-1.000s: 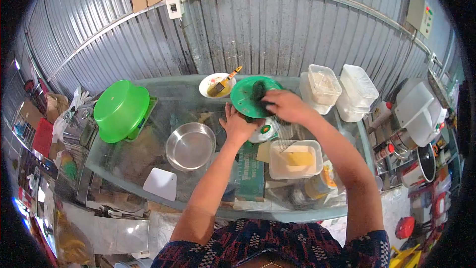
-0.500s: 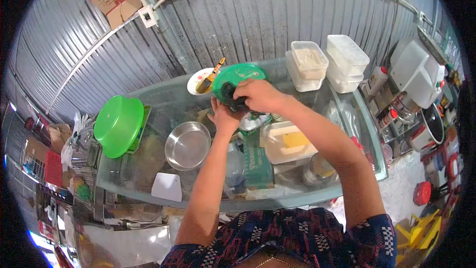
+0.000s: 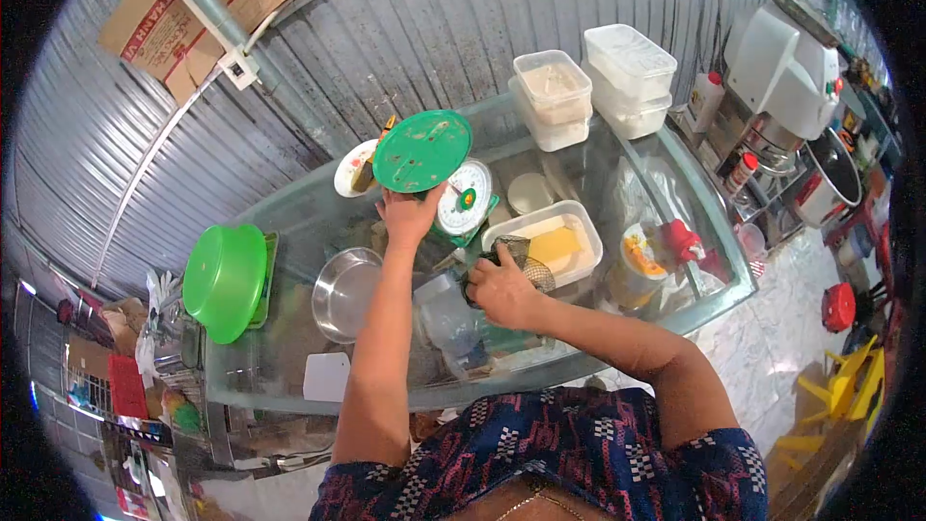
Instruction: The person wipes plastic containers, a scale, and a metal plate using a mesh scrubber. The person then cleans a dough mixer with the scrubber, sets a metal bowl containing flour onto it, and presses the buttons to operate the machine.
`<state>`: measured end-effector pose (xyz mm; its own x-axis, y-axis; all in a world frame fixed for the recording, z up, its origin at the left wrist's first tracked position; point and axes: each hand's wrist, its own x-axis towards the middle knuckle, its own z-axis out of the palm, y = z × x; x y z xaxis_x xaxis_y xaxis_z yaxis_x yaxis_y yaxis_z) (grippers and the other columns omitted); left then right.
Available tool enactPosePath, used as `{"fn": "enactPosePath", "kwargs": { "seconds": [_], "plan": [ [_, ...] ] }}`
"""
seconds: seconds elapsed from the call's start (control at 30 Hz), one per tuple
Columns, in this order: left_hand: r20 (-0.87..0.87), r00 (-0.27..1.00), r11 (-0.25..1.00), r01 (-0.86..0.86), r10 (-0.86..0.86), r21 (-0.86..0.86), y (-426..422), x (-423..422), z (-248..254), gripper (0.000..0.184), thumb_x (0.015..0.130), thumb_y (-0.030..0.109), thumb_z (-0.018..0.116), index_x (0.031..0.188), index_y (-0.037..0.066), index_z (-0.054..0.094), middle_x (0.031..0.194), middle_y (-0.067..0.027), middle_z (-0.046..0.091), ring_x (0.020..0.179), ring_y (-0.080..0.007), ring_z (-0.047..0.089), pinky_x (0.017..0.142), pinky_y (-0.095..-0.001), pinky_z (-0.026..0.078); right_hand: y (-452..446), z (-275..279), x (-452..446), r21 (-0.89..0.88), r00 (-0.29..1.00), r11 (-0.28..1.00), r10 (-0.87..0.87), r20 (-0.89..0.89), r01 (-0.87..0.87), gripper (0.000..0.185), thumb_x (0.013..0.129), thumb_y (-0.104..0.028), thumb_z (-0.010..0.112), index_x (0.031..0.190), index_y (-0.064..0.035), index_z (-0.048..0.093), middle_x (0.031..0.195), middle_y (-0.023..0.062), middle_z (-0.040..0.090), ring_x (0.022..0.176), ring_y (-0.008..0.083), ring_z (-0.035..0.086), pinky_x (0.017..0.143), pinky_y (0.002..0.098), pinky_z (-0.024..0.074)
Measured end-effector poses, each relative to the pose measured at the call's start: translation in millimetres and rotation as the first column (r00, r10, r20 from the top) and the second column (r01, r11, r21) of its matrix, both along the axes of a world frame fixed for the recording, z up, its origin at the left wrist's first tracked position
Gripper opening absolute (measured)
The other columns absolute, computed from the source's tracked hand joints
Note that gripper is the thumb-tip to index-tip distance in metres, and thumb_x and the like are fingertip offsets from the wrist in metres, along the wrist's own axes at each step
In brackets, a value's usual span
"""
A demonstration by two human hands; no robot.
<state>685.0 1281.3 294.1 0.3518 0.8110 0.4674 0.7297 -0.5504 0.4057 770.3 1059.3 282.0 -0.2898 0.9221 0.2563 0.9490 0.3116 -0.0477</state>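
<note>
A green kitchen scale with a round green pan (image 3: 422, 150) and a white dial (image 3: 465, 197) stands on the glass table. My left hand (image 3: 409, 212) is at the pan's near edge, its fingers partly hidden under it. My right hand (image 3: 503, 291) is closed round a dark mesh cloth (image 3: 524, 260), beside a clear plastic box (image 3: 588, 236) that holds a yellow block (image 3: 554, 244). Part of the mesh overlaps the box's left side. Behind the pan, a white bowl (image 3: 349, 174) with a brush in it is partly covered.
A steel bowl (image 3: 340, 297), a white scraper (image 3: 326, 377) and an upturned green basin (image 3: 224, 282) are at the left. Stacked lidded boxes (image 3: 630, 63) stand at the back right. A jar with an orange label (image 3: 638, 265) is near the right end.
My right hand has left the green pan with the dark mesh and come down beside the plastic box. The scale's dial is now uncovered. The view has swung to the right.
</note>
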Motion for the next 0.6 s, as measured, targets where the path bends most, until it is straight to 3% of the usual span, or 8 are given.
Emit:
{"fn": "enactPosePath", "kwargs": {
  "seconds": [0.1, 0.17, 0.27, 0.33, 0.4, 0.43, 0.53, 0.6],
  "plan": [
    [0.096, 0.981, 0.974, 0.181, -0.17, -0.133, 34, -8, -18, 0.081, 0.075, 0.059, 0.061, 0.138, 0.014, 0.036, 0.143, -0.0151, 0.034, 0.132, -0.0345, 0.029, 0.102, -0.0585, 0.023, -9, 1, 14, -0.01, 0.997, 0.997, -0.076, -0.021, 0.076, 0.021, 0.065, -0.016, 0.062, 0.085, -0.0113, 0.064, 0.093, 0.0047, 0.059, 0.105, 0.0238, 0.05, 0.102, 0.0575, 0.0237],
    [0.034, 0.973, 0.971, 0.231, -0.23, -0.065, 32, -10, -10, 0.064, 0.079, 0.05, 0.06, 0.131, 0.015, 0.044, 0.135, -0.0125, 0.044, 0.125, -0.032, 0.039, 0.096, -0.0553, 0.032, -15, -6, 34, 0.051, 0.992, 0.992, -0.112, -0.065, 0.115, 0.019, 0.067, -0.015, 0.059, 0.084, -0.0103, 0.064, 0.089, 0.0073, 0.059, 0.102, 0.0238, 0.052, 0.103, 0.0577, 0.0219],
    [-0.024, 0.991, 0.987, 0.137, -0.135, 0.08, 21, -5, -7, 0.055, 0.079, 0.042, 0.062, 0.126, 0.015, 0.05, 0.129, -0.0119, 0.049, 0.12, -0.0322, 0.043, 0.089, -0.0563, 0.037, -20, -1, 60, 0.11, 0.973, 0.968, -0.221, -0.06, 0.226, 0.014, 0.07, -0.013, 0.056, 0.08, -0.0087, 0.065, 0.085, 0.01, 0.06, 0.093, 0.0262, 0.057, 0.101, 0.0587, 0.023],
    [-0.027, 0.998, 0.993, 0.055, -0.052, 0.106, -12, 2, 10, 0.054, 0.079, 0.042, 0.062, 0.125, 0.016, 0.051, 0.127, -0.0116, 0.05, 0.118, -0.0329, 0.043, 0.087, -0.0562, 0.038, -17, 16, 67, 0.018, 0.953, 0.955, -0.294, -0.076, 0.296, 0.019, 0.07, -0.009, 0.056, 0.086, -0.008, 0.064, 0.085, 0.0106, 0.059, 0.089, 0.0281, 0.058, 0.098, 0.0562, 0.029],
    [-0.033, 0.999, 0.99, -0.019, 0.024, 0.137, -29, 5, 15, 0.054, 0.079, 0.041, 0.063, 0.125, 0.016, 0.051, 0.126, -0.0114, 0.051, 0.117, -0.0337, 0.044, 0.085, -0.0561, 0.038, -6, 28, 65, 0.22, 0.811, 0.855, -0.32, -0.491, 0.47, 0.026, 0.07, -0.006, 0.055, 0.096, -0.0078, 0.06, 0.087, 0.0118, 0.058, 0.087, 0.031, 0.057, 0.09, 0.0522, 0.0373],
    [-0.034, 0.999, 0.988, -0.018, 0.024, 0.156, -31, 6, 13, 0.054, 0.079, 0.041, 0.063, 0.125, 0.016, 0.051, 0.126, -0.0115, 0.051, 0.116, -0.0349, 0.044, 0.084, -0.0564, 0.039, -2, 42, 60, 0.209, 0.727, 0.842, -0.273, -0.63, 0.497, 0.033, 0.072, -0.003, 0.055, 0.105, -0.0065, 0.055, 0.092, 0.0144, 0.056, 0.087, 0.0356, 0.055, 0.083, 0.0487, 0.0413],
    [-0.095, 0.994, 0.992, -0.037, 0.049, 0.117, -46, 12, 19, 0.055, 0.078, 0.04, 0.064, 0.126, 0.016, 0.05, 0.126, -0.0117, 0.051, 0.113, -0.0374, 0.044, 0.082, -0.0567, 0.039, 29, 34, 39, 0.297, 0.537, 0.772, -0.067, -0.841, 0.562, 0.042, 0.074, 0.001, 0.057, 0.114, -0.0057, 0.052, 0.104, 0.0183, 0.052, 0.095, 0.0381, 0.052, 0.082, 0.0429, 0.0434],
    [-0.074, 0.995, 0.98, -0.056, 0.071, 0.189, -40, 11, 7, 0.057, 0.077, 0.039, 0.065, 0.127, 0.016, 0.049, 0.125, -0.0122, 0.051, 0.112, -0.0382, 0.045, 0.082, -0.0568, 0.039, 54, 2, 17, 0.313, 0.481, 0.771, 0.009, -0.876, 0.555, 0.047, 0.077, -0.001, 0.057, 0.122, -0.0056, 0.045, 0.117, 0.0206, 0.047, 0.105, 0.0403, 0.049, 0.089, 0.0463, 0.0411]
  ]
}}
